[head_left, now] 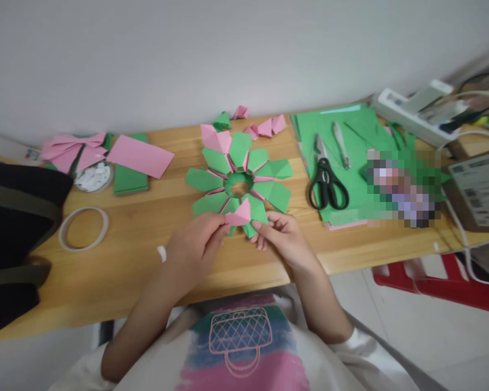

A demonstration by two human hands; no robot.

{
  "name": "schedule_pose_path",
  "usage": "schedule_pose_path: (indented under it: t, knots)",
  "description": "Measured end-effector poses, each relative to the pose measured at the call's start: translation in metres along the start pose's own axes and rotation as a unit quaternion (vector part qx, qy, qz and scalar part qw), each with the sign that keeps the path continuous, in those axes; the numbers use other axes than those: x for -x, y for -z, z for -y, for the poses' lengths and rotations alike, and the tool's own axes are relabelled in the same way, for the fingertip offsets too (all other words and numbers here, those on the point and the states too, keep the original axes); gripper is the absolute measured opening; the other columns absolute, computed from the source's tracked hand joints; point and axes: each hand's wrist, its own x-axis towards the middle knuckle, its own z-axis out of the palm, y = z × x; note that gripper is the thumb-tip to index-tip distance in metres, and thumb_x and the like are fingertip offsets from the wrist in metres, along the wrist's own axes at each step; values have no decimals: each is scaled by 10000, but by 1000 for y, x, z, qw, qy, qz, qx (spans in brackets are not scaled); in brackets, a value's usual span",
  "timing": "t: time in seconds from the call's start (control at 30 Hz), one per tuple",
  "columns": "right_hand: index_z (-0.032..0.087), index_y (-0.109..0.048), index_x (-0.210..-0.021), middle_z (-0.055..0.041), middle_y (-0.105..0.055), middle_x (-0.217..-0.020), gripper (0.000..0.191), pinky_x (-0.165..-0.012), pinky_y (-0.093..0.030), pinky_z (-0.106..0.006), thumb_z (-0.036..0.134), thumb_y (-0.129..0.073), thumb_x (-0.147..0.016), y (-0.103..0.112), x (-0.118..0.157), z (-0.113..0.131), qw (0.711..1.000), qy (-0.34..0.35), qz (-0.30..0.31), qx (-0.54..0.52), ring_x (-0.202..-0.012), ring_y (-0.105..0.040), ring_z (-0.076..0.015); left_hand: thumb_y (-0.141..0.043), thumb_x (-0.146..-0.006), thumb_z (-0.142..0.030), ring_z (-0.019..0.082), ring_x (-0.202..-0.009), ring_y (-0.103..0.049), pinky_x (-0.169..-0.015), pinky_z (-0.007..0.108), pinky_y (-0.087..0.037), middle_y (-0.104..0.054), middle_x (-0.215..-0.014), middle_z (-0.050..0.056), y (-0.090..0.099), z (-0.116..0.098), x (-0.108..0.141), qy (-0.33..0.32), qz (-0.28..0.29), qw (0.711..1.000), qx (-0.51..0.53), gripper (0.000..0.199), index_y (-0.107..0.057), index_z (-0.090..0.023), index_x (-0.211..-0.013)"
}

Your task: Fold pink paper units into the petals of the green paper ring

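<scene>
A ring of folded green paper petals with pink paper between them, a paper flower, lies on the wooden table in front of me. My left hand pinches a small folded pink paper piece over the near side of the ring. On the ring's near right, my right hand grips a green petal between thumb and fingers. Another pink folded piece sits at the flower's far left edge. Part of the near petals is hidden behind my fingers and the pink piece.
Black-handled scissors and a cutter lie on green paper sheets to the right. Leftward are a tape roll, pink paper and a black bag. Small folded pieces lie near the wall; a power strip stands far right.
</scene>
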Motion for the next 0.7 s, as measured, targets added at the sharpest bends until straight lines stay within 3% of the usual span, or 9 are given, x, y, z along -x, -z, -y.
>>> schedule_pose_path:
  t: [0.17,0.3,0.7]
  knots:
    - [158,-614,-656,15,-670,-568,342,-417,-446,-169,465,-760,-686,-1,-2,-1,1000,-13,6,-9,-410,-550,-56,-444,-941,-284,147,-774,-676,-671,241,-509,-730,-887,16,-2,8,6,-52,-78,995,-23,242,-669,-194,-941]
    - [156,-601,-651,12,-667,-565,382,-417,-449,-174,505,-756,-657,-2,-3,-1,999,-32,3,-13,-405,-547,-56,-501,-927,-315,134,-750,-679,-662,223,-533,-725,-905,16,-6,14,10,-36,-119,992,-29,215,-682,-200,-911]
    - [170,-546,-618,21,-626,-541,434,-401,-407,-174,559,-736,-649,-6,-3,-3,999,-33,-17,22,-408,-522,-53,-478,-929,-300,110,-618,-664,-533,189,-534,-726,-912,24,-13,18,13,-63,-132,987,-59,240,-700,-210,-947]
